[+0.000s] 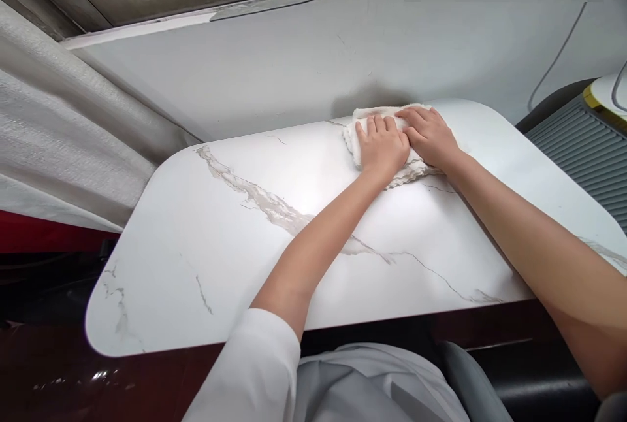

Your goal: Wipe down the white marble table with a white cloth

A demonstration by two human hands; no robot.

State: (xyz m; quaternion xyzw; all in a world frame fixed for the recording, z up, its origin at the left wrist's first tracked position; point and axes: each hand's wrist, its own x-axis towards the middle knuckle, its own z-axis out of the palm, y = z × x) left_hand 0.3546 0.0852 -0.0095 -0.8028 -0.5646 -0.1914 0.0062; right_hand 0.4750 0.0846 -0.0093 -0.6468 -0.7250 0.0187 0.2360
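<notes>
A folded white cloth [356, 147] with a ruffled edge lies on the white, marble-patterned tabletop [196, 226], close to its far edge. My left hand [385, 146] rests palm down on the cloth, its fingers spread apart and pointing away from me. Beside it, touching it, my right hand [431, 136] lies over the right part of the cloth with fingers stretched to the left. Both hands are open and press on the cloth from above. The cloth's underside and the palms are hidden.
Behind the table stands a pale wall [274, 76] with a ledge above. A white curtain [73, 115] hangs at the left. To the right is a grey ribbed appliance [582, 147] with a cable [558, 56]. A dark chair armrest [470, 376] is near my body.
</notes>
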